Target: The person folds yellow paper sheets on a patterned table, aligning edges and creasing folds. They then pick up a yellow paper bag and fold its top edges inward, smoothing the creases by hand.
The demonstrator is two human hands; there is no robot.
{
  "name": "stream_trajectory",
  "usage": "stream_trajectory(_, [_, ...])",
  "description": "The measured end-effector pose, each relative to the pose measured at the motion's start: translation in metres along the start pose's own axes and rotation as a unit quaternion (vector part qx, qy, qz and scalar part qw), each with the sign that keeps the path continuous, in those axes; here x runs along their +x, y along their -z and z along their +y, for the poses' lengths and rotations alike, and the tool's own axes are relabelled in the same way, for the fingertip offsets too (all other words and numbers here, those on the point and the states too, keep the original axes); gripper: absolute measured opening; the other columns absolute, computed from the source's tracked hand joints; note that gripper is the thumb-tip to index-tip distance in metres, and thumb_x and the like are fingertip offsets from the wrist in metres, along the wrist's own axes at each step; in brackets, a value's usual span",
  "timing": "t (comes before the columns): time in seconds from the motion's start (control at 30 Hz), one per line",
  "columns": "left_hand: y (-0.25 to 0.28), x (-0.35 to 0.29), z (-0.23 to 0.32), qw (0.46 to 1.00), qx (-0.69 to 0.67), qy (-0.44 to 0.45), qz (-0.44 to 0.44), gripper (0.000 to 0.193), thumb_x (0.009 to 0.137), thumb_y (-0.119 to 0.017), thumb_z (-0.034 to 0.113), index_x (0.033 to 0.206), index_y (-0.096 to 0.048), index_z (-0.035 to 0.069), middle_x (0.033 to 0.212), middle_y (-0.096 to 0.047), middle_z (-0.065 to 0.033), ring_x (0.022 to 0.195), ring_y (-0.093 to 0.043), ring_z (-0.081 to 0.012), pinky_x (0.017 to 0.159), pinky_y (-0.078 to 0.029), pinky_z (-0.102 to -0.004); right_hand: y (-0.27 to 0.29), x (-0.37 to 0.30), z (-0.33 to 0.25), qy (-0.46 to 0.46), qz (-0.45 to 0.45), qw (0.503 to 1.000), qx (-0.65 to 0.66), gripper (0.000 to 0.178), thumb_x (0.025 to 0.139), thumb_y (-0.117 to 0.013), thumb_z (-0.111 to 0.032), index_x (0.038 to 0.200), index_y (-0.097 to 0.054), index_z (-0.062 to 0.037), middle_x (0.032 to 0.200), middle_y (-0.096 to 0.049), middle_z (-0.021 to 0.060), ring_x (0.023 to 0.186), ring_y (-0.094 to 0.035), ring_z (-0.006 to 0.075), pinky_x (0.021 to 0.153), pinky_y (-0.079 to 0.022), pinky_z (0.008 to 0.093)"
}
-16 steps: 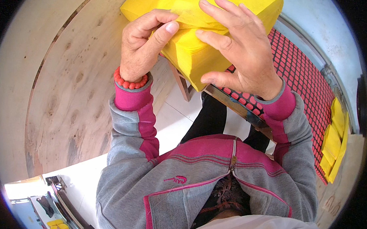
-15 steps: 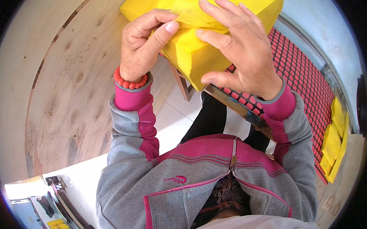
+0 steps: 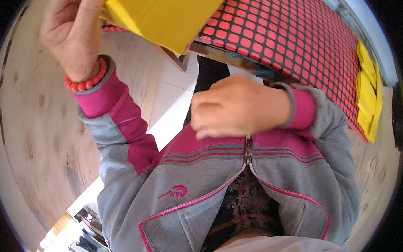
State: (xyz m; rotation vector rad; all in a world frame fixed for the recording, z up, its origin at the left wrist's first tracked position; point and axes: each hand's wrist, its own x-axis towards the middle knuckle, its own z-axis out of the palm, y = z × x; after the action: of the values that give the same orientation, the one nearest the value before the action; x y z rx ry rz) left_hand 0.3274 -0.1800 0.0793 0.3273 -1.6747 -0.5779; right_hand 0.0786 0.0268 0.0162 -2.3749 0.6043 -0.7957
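My left hand point(image 3: 72, 39) is at the upper left, beside the left corner of a thick stack of yellow fabric point(image 3: 171, 22). Its fingers are curled and the thumb lies along the stack, but the upper edge of the view cuts off the fingertips. A red bead bracelet point(image 3: 88, 81) circles that wrist. In front of my jacket, my right hand point(image 3: 240, 104) is curled into a loose fist, slightly blurred by motion. Nothing shows in it, and it is apart from the stack. Only the lower part of the stack is visible.
A table with a red-and-black patterned cover point(image 3: 278, 34) runs to the right. Folded yellow pieces point(image 3: 367, 93) lie at its far right end. A wooden board surface point(image 3: 42, 131) fills the left side. White floor tiles point(image 3: 167, 98) show between them.
My right hand has left the stack, come down towards my body and curled from spread fingers. My left hand and the stack now appear farther up and left as the view shifted.
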Motion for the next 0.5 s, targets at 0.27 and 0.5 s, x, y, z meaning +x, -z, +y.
stream_trajectory(0.27, [-0.023, 0.002, 0.016, 0.995, 0.032, -0.092, 0.029, 0.033, 0.088, -0.069, -0.014, 0.120, -0.062, -0.010, 0.113, -0.071, -0.0220, 0.104, -0.071, -0.0265, 0.092, -0.058, -0.0337, -0.065, -0.112, 0.106, -0.316, 0.161, 0.912, -0.208, 0.021, 0.095, -0.063, -0.021, 0.109, -0.062, -0.0061, 0.114, -0.064, 0.0148, 0.106, -0.064, 0.0347, 0.086, -0.051, 0.0438])
stream_trajectory(0.5, [-0.020, 0.010, 0.013, 0.980, 0.144, -0.105, 0.083, 0.023, 0.086, -0.073, -0.012, 0.103, -0.062, -0.003, 0.110, -0.071, -0.0227, 0.094, -0.073, -0.0256, 0.086, -0.060, -0.0337, -0.075, -0.148, 0.178, -0.456, 0.197, 0.756, -0.425, 0.030, 0.100, -0.053, -0.022, 0.120, -0.065, -0.0036, 0.119, -0.066, 0.0185, 0.113, -0.063, 0.0341, 0.092, -0.049, 0.0474])
